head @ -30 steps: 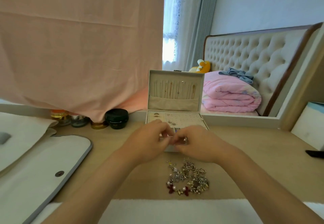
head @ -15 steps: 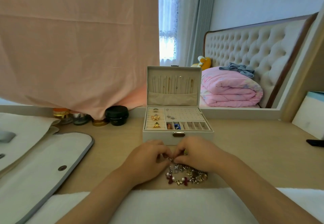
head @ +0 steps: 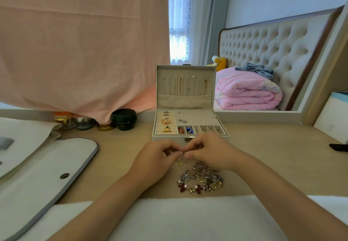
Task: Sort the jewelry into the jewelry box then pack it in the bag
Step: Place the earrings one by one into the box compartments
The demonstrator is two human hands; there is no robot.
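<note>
A cream jewelry box stands open on the wooden table, lid upright with chains hanging inside, rings and small pieces in its tray. In front of it lies a pile of loose jewelry with red bows and silver pieces. Just above the pile, my left hand and my right hand meet fingertip to fingertip, both pinching one small gold earring whose lower part dangles between them. A white bag with grey trim lies flat at the left.
Dark and gold cosmetic jars stand behind the bag under a hanging pink cloth. A mirror behind the box reflects a bed. A black object lies at the right edge. White fabric covers the near table edge.
Both hands dropped from in front of the box down to the pile, then lifted slightly, now holding a small gold piece just above it. The camera view shifted a little.
</note>
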